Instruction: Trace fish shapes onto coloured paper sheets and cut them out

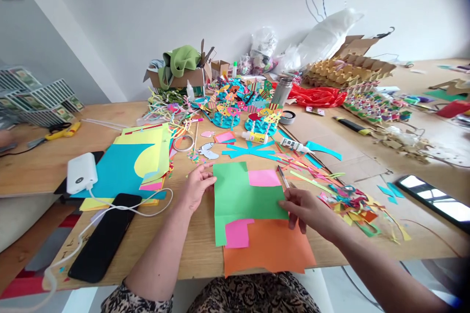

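Observation:
A cut sheet of green paper is stretched between my two hands above the table's front edge. My left hand pinches its upper left edge with the thumb on the paper. On the opposite side my right hand grips the right edge, its fingers curled beneath. Pink paper shows through the notches, and orange paper lies under the green sheet and reaches over the table edge. Close above my right hand is a thin metal blade; whether the hand also holds it, I cannot tell.
Left are stacked coloured papers, a black phone and a white power bank with its cable. Paper scraps and another phone lie right. Glue bottles and blue-based paper crafts stand behind.

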`<state>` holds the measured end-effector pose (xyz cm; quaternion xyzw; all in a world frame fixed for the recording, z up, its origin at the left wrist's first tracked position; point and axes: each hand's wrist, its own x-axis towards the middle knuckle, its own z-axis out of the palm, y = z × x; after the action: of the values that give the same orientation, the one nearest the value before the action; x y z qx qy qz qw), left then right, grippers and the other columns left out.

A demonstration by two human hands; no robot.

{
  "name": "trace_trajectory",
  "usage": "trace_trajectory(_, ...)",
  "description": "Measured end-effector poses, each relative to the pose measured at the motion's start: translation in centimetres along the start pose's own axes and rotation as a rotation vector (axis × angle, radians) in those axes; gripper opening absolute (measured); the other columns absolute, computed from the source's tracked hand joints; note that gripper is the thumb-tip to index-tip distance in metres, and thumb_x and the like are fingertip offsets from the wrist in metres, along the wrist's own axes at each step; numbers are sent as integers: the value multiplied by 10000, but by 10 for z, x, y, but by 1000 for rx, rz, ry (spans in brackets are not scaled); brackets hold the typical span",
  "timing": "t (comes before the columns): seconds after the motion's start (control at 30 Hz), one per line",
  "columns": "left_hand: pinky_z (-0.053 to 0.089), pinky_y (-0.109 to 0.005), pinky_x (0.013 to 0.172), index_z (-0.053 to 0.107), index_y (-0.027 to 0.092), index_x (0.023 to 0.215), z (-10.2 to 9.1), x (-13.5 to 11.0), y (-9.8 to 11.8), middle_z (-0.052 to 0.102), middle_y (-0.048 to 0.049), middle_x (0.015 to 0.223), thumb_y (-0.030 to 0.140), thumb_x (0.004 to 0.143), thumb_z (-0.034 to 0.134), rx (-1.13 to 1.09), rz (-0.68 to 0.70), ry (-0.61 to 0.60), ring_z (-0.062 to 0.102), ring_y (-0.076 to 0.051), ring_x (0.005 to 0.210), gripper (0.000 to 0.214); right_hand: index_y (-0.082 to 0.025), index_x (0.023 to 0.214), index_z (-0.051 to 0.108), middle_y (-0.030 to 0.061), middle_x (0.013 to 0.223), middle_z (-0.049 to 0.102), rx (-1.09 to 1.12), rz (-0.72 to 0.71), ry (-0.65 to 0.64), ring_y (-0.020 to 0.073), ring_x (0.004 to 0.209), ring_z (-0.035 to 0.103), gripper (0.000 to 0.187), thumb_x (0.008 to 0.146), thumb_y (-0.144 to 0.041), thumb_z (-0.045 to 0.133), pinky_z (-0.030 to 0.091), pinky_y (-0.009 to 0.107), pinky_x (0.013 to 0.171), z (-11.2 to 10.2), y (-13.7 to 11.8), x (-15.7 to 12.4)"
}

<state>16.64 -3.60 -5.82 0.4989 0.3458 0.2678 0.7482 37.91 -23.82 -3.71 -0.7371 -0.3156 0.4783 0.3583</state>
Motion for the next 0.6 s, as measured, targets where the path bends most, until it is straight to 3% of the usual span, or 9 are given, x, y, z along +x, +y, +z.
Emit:
trace_trajectory(0.1, 446, -190, 583, 532, 139, 1247, 2, 2, -8, 613, 45, 688, 191, 634, 730, 140, 108, 31, 576, -89, 607, 646, -215, 682, 439, -55, 429, 514, -253, 10, 37, 127, 388, 563, 297, 808, -467, 534, 342, 200, 346, 3, 4, -1)
trace_trajectory(0.23, 500, -247, 710, 516, 143, 1283, 4, 6, -18, 670, -18, 829, 180, 711, 658, 359, 206, 13, 634, -122, 725, 591, -208, 646, 450, -31, 453, 561, -499, -31, 105, 121, 400, 583, 303, 870, -411, 462, 385, 218, 441, 0, 8, 0)
trace_trajectory(0.43, 523, -250, 668, 634, 177, 1118, 4, 7, -26, 695, -45, 876, 105, 767, 588, 735, 335, 71, 654, -135, 698, 360, -208, 637, 467, -10, 525, 583, -680, -47, 199, 144, 448, 591, 300, 867, -402, 478, 344, 244, 464, -1, 11, 1)
trace_trajectory(0.6, 513, -239, 675, 623, 184, 1134, 5, 5, -27, 696, -24, 817, 38, 778, 535, 818, 365, 29, 660, -137, 703, 395, -210, 636, 481, 16, 571, 611, -751, -60, 215, 173, 542, 609, 284, 856, -390, 496, 319, 254, 490, -1, 11, 3)
